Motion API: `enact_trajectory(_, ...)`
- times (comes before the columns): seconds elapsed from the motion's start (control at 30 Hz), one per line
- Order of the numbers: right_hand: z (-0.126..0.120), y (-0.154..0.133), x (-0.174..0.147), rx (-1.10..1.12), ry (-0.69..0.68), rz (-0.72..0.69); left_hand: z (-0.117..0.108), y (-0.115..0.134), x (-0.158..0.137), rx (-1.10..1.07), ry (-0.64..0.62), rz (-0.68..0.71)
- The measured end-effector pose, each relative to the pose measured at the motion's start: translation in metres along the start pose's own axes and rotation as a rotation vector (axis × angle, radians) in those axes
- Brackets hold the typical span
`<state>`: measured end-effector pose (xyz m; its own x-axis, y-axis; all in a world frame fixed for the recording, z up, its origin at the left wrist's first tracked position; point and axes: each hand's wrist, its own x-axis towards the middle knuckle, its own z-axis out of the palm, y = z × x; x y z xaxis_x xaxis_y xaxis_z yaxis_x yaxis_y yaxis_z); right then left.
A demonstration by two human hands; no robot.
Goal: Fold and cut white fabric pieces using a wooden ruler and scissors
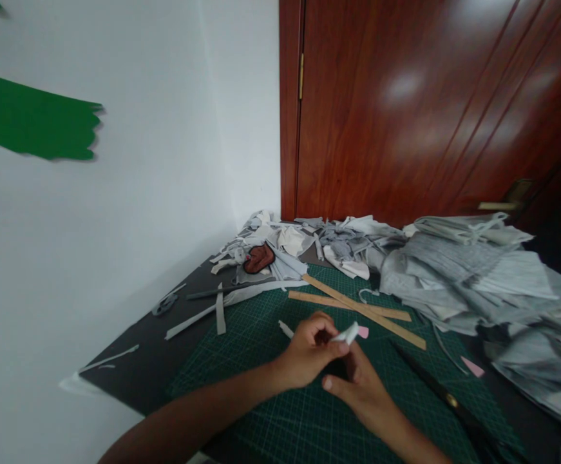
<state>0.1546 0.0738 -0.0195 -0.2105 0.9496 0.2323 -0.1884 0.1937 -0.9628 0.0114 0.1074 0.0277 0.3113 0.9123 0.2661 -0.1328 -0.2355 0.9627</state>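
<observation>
My left hand (304,354) is closed, its thumb and fingers pinching a small folded piece of pale fabric (348,334) above the green cutting mat (270,386). Close against it on the right is my right hand (364,383), with its thumb held apart from the fingers. Those fingers reach up behind the fabric, and their tips are partly hidden. A pink paper or cloth scrap (362,332) shows just beyond the fabric. On the mat by the left hand lies a thin white strip (286,329).
Two crossed wooden rulers (352,303) lie beyond the hands. Large black scissors (449,399) rest at right, near a pink triangle (472,367). Grey fabric is stacked (454,270) at right; scraps and a brown heart-shaped piece (259,258) lie by the wall and door.
</observation>
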Motion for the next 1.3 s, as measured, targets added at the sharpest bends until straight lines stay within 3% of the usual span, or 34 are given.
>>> enact_trajectory(0.1, 0.007, -0.003, -0.003, -0.044, 0.059, 0.063, -0.001, 0.002, -0.004, 0.128, -0.024, 0.085)
enact_trajectory(0.27, 0.008, -0.021, -0.002, -0.059, 0.105, 0.145, -0.011, 0.005, 0.004, 0.283, -0.049, 0.052)
enact_trajectory(0.4, 0.011, -0.024, -0.005, -0.022, 0.143, 0.195, -0.011, -0.001, 0.007, 0.192, -0.029, -0.059)
enact_trajectory(0.57, 0.017, -0.022, -0.007, 0.049, 0.167, 0.3, -0.01, -0.011, 0.009, 0.09, 0.014, -0.063)
enact_trajectory(0.77, 0.002, -0.016, 0.002, -0.028, 0.235, 0.231, -0.012, -0.015, 0.009, 0.096, -0.124, -0.118)
enact_trajectory(0.9, -0.007, -0.014, 0.007, 0.008, 0.256, 0.278, -0.016, -0.015, 0.008, 0.156, -0.18, -0.102)
enact_trajectory(1.07, -0.011, -0.025, 0.011, -0.109, 0.154, 0.274, -0.025, -0.015, 0.016, 0.31, -0.247, -0.063)
enact_trajectory(1.13, -0.013, -0.026, 0.012, -0.183, 0.112, 0.24, -0.036, -0.014, 0.025, 0.447, -0.166, -0.019)
enact_trajectory(1.2, -0.013, -0.023, 0.013, -0.189, 0.083, 0.201, -0.056, -0.013, 0.038, 0.582, 0.018, 0.053)
enact_trajectory(1.3, -0.014, -0.014, 0.012, -0.133, 0.087, 0.136, -0.1, -0.012, 0.058, 1.058, 0.284, 0.214)
